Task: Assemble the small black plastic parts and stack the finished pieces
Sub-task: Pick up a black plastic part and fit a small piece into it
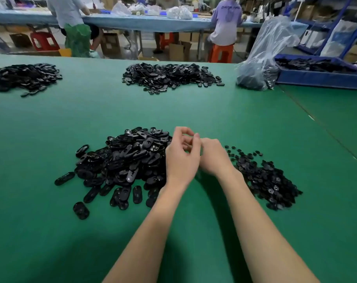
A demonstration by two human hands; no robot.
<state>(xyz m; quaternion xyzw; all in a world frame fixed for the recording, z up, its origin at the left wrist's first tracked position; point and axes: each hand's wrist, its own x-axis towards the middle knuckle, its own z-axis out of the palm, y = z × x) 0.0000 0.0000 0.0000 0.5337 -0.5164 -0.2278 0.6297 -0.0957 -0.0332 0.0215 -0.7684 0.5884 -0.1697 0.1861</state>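
- Both forearms reach in from near edge of green bench (194,111), meeting at centre between two parts heaps.
- Left hand (181,156): fingers curled, thumb and forefinger tips close together above; looks like a pinch, but no part visible in it – cannot tell what, if anything, it holds.
- Right hand (213,157): back toward camera, fingers tucked under and hidden behind left hand; grip cannot be judged.
- Judgement: hands brought together over bare cloth for a mating step, each heap within easy reach of its own side.
- Oval black parts (122,162): big loose heap just left of left hand, strays scattered toward near edge.
- Small black parts (269,178): flatter heap just right of right wrist.
- No finished stack seen anywhere in view.
- Far side of bench: two further heaps (171,77), (24,77); clear bag (261,60) of parts beside blue tray (316,76), well apart from work zone.
- Obstructions: none between hands and near heaps; strays at left may catch forearm.
- Background: other workers at a blue table (145,22).
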